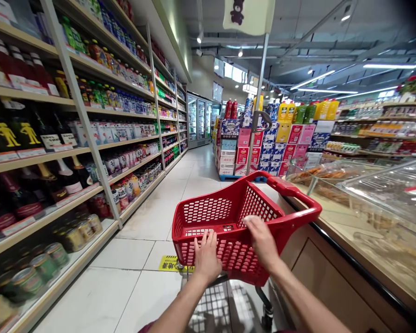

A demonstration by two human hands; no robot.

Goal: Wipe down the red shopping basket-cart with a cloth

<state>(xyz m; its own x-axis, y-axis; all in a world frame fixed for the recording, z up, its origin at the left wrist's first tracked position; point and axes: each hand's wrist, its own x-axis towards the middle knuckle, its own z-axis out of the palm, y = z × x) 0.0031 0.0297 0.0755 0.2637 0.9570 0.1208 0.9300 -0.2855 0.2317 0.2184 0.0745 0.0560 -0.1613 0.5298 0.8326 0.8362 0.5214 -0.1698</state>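
A red plastic shopping cart (225,208) stands at an angle before me, its perforated basket bare inside except for a small dark patch on the bottom. My left hand (207,255) is at the near side of the basket, fingers spread and pointing up near the rim. I cannot tell whether it touches the plastic. My right hand (263,240) reaches over the near rim farther right, its fingers bent together. A whitish spot shows at its fingertips, too blurred to name. The cart's red handle (298,196) is to the right of that hand, untouched by it.
Shelves of bottles and cans (125,120) line the left side. On the right is a counter with clear food covers (377,199). Stacked drink cartons (242,148) and a metal pole (258,97) stand ahead. A yellow floor sign (169,262) marks the white tiles (131,259).
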